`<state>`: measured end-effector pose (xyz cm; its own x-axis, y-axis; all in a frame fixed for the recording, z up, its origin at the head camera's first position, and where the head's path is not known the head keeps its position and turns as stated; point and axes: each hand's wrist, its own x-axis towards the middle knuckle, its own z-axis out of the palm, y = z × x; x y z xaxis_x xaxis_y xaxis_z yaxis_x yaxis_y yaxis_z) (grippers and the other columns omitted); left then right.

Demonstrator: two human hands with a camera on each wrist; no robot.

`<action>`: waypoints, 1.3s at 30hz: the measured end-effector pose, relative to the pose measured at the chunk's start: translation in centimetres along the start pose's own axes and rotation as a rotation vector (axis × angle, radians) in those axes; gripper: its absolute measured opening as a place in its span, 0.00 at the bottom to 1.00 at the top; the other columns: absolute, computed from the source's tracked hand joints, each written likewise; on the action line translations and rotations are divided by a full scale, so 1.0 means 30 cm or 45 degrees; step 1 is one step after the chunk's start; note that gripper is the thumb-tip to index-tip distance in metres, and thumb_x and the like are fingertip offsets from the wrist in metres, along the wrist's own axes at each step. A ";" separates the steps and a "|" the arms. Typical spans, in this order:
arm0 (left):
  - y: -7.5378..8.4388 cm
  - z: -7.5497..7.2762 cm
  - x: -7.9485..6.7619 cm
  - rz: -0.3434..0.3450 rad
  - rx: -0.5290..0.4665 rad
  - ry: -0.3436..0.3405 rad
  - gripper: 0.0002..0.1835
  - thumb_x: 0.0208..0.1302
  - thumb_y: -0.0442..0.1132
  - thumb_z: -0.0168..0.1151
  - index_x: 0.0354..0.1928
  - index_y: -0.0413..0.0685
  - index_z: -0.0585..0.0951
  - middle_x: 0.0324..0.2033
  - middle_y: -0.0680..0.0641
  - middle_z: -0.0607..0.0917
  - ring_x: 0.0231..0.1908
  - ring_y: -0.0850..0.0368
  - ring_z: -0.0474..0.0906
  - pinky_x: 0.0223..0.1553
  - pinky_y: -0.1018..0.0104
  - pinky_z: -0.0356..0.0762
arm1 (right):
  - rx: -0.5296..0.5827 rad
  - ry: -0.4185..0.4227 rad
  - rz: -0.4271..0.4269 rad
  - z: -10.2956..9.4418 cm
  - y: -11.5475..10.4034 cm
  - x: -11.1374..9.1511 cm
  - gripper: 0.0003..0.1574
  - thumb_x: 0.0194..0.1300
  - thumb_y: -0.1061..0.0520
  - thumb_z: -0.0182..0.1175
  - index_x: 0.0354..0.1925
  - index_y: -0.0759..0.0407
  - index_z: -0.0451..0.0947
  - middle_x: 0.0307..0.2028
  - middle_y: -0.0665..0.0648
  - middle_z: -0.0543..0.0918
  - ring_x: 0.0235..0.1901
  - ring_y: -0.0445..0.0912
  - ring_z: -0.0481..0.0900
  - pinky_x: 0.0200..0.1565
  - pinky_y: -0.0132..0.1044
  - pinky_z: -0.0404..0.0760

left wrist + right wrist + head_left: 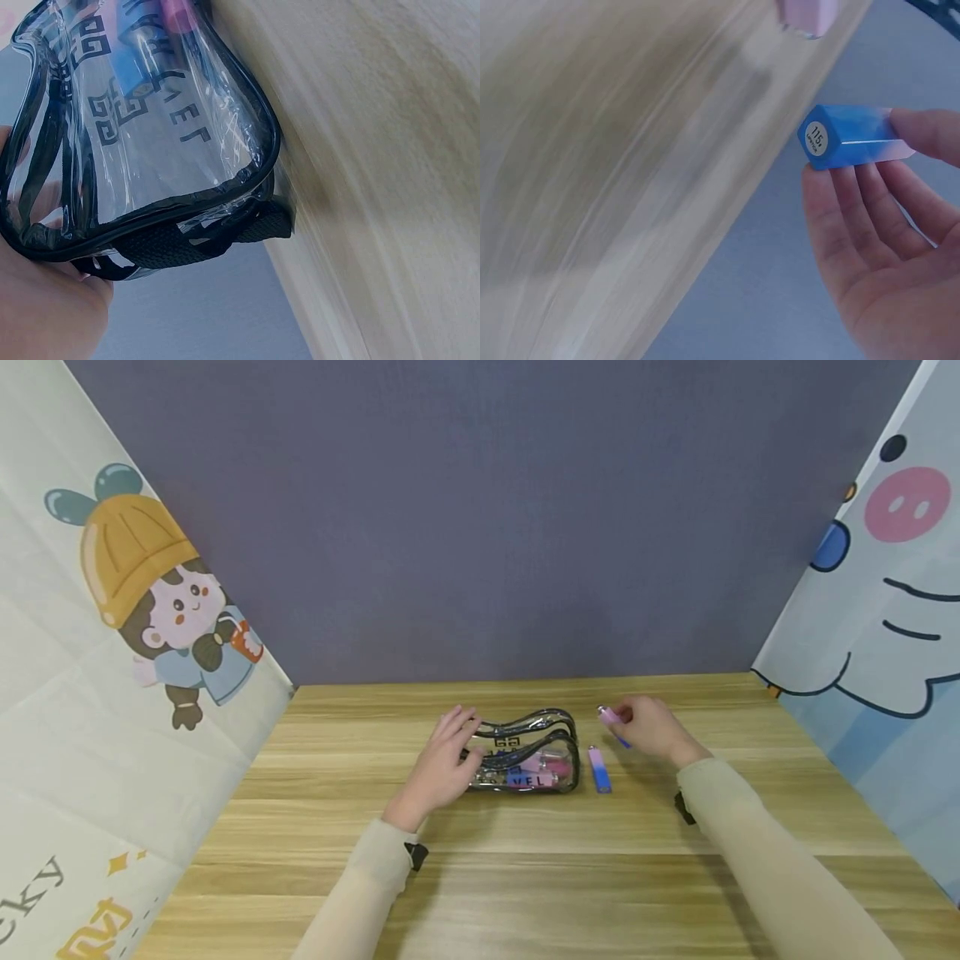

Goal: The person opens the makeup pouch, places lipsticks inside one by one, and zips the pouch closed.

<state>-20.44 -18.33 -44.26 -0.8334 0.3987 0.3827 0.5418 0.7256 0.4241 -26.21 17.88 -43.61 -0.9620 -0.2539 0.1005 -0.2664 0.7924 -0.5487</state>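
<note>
In the head view a clear zip pouch [525,760] with black piping and black lettering sits on the table, with several pink and blue tubes inside. My left hand [442,764] holds its left end; part of that hand shows through the plastic in the left wrist view. My right hand [652,727] pinches a pink-and-blue lipstick [855,136] between thumb and fingertips. A round label marked 115 is on its blue end. Another pink-and-blue lipstick [599,770] lies on the table between the pouch and my right hand.
The wood-grain table [525,877] meets a dark grey panel [487,527] at the back. A cloth with a cartoon child [180,602] hangs at the left, and one with a cartoon pig [900,577] at the right.
</note>
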 end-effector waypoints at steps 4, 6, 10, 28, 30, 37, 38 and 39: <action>-0.001 0.000 -0.001 -0.004 -0.002 -0.006 0.28 0.74 0.42 0.53 0.72 0.36 0.70 0.75 0.41 0.65 0.77 0.43 0.51 0.77 0.49 0.43 | 0.043 0.032 -0.012 -0.002 -0.020 -0.005 0.23 0.70 0.54 0.63 0.54 0.72 0.79 0.44 0.65 0.85 0.44 0.57 0.83 0.49 0.55 0.83; -0.001 0.000 -0.002 -0.003 -0.005 -0.004 0.28 0.74 0.42 0.52 0.72 0.37 0.70 0.75 0.41 0.65 0.77 0.42 0.51 0.77 0.49 0.44 | 0.061 0.047 -0.027 -0.004 -0.032 -0.010 0.23 0.69 0.55 0.63 0.54 0.72 0.79 0.44 0.65 0.85 0.44 0.58 0.83 0.49 0.56 0.82; 0.003 -0.002 -0.004 0.001 -0.009 0.000 0.28 0.73 0.41 0.53 0.71 0.36 0.70 0.74 0.41 0.65 0.77 0.41 0.52 0.77 0.49 0.43 | 0.087 0.082 -0.046 -0.012 -0.057 -0.020 0.21 0.69 0.56 0.63 0.54 0.71 0.80 0.44 0.64 0.86 0.45 0.57 0.83 0.51 0.56 0.82; -0.003 -0.001 -0.002 0.014 -0.014 0.015 0.29 0.74 0.43 0.51 0.71 0.35 0.70 0.74 0.40 0.65 0.77 0.42 0.51 0.77 0.47 0.46 | 0.186 0.178 -0.078 -0.033 -0.151 -0.051 0.24 0.72 0.47 0.62 0.52 0.67 0.81 0.42 0.61 0.87 0.43 0.54 0.84 0.49 0.52 0.83; -0.004 -0.001 -0.003 0.018 -0.013 0.016 0.29 0.73 0.44 0.50 0.71 0.35 0.71 0.74 0.40 0.65 0.77 0.42 0.51 0.77 0.47 0.47 | 0.199 0.182 -0.075 -0.034 -0.161 -0.054 0.24 0.72 0.47 0.62 0.52 0.66 0.81 0.43 0.61 0.86 0.43 0.54 0.83 0.49 0.52 0.82; -0.004 0.001 -0.002 0.012 -0.018 0.004 0.28 0.74 0.43 0.51 0.71 0.36 0.70 0.74 0.40 0.65 0.77 0.41 0.52 0.77 0.48 0.47 | 0.237 0.214 -0.069 -0.037 -0.197 -0.063 0.27 0.71 0.44 0.63 0.53 0.65 0.81 0.44 0.61 0.86 0.45 0.54 0.83 0.50 0.52 0.82; -0.003 0.001 -0.002 0.012 -0.020 0.006 0.28 0.74 0.43 0.51 0.71 0.36 0.70 0.74 0.40 0.65 0.77 0.41 0.52 0.77 0.47 0.47 | 0.245 0.221 -0.077 -0.037 -0.203 -0.064 0.27 0.71 0.43 0.63 0.53 0.65 0.81 0.45 0.61 0.86 0.45 0.54 0.83 0.50 0.51 0.82; -0.003 0.001 -0.002 0.010 -0.023 0.006 0.28 0.74 0.43 0.51 0.71 0.36 0.71 0.74 0.40 0.66 0.77 0.40 0.52 0.77 0.47 0.48 | 0.258 0.229 -0.085 -0.037 -0.208 -0.064 0.27 0.71 0.43 0.63 0.53 0.65 0.81 0.45 0.61 0.86 0.45 0.54 0.83 0.49 0.51 0.82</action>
<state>-20.45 -18.39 -44.34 -0.8285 0.4018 0.3900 0.5505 0.7122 0.4356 -22.78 14.05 -39.46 -0.9426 -0.1849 0.2780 -0.3298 0.6458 -0.6886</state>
